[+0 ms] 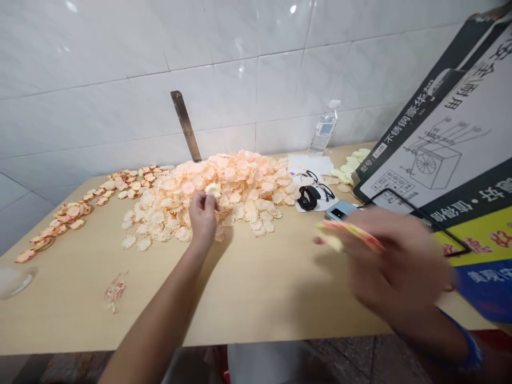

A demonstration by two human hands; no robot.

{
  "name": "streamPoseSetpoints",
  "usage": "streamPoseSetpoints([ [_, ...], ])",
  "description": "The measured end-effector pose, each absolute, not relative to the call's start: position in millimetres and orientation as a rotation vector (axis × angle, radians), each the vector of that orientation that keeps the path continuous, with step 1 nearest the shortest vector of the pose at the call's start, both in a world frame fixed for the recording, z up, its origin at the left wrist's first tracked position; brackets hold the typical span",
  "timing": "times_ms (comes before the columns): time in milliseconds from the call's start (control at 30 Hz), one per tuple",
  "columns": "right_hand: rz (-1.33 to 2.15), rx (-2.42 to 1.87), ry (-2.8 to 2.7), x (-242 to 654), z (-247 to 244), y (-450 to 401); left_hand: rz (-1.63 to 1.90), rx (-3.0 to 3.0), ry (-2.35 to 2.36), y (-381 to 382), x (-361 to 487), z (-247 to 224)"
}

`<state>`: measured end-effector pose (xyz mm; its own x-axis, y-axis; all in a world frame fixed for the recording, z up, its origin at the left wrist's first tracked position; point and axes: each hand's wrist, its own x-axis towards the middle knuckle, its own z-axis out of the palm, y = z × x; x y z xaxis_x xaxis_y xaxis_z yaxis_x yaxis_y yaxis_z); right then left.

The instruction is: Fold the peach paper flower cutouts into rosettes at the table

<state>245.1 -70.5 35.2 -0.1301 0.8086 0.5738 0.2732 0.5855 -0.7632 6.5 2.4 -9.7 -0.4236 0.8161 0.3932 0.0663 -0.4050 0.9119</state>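
Note:
My left hand [203, 216] pinches a small pale-yellow scalloped disc [213, 190], shaped like a flower, at the front of a large heap of similar discs. That heap [244, 176] is pale pink and cream with jagged rims, spread wide at its front edge. Over the right part of the table, my right hand [400, 261] is closed and smeared by motion. Out of its fingers stick red-and-yellow pieces [350, 230], too blurred for their exact shape or number. A blue band circles the right wrist.
Red-edged discs [72, 213] lie in rows at left, near small red scraps [115, 290]. A knife-like blade [185, 125] stands behind the heap. Glasses [320, 184], a black watch-like band [308, 197], a phone [340, 209], a bottle [324, 130] and a printed box [448, 144] are at right.

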Motion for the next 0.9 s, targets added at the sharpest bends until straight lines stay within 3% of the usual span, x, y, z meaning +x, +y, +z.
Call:
streamPoseSetpoints([
  [167,0.91,-1.077,-1.505,247,36,-45,1.676,1.322,1.13,-2,28,-15],
  [300,0.965,-1.118,-1.468,254,32,-38,1.571,1.19,1.151,-1,35,-23],
  [567,0.578,-1.454,-2.052,271,26,-19,1.202,1.182,1.18,-8,34,-21],
  [767,0.259,-1.817,-2.448,279,16,-2,1.125,1.163,1.14,-12,37,-22],
  [833,0.123,-1.811,-2.401,273,20,-5,1.114,1.149,1.121,-13,36,-22],
  [900,0.206,-1.663,-2.35,260,25,-9,1.102,1.171,1.137,-13,35,-22],
])
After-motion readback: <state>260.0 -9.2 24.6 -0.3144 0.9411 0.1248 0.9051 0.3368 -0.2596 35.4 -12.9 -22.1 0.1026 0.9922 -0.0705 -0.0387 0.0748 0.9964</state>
